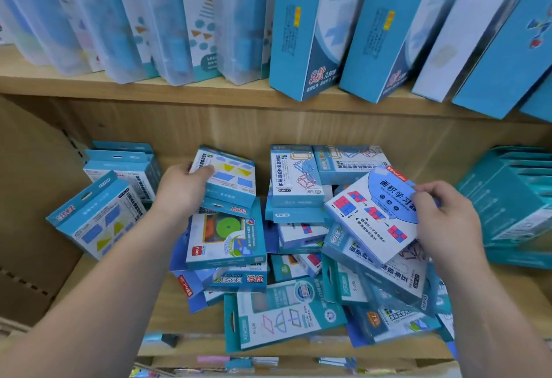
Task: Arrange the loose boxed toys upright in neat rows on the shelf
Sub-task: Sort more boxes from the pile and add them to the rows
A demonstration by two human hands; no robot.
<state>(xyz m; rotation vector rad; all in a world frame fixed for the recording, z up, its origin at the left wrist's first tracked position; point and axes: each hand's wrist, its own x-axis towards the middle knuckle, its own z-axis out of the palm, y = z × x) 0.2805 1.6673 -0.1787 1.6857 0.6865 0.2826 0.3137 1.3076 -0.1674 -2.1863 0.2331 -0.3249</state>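
Head view: few boxes upright at shelf left-back corner; middle pile unsorted. Left hand fingers clamp shapes box, right hand pinches cube box.

Pale wood-grain upper shelf board runs across the top, w/ a matching wood back panel below it. Pale-wood lower shelf board shows front-left, brown cardboard sheet at far left. Light's soft & even.

Head view looks down, close over shelf.
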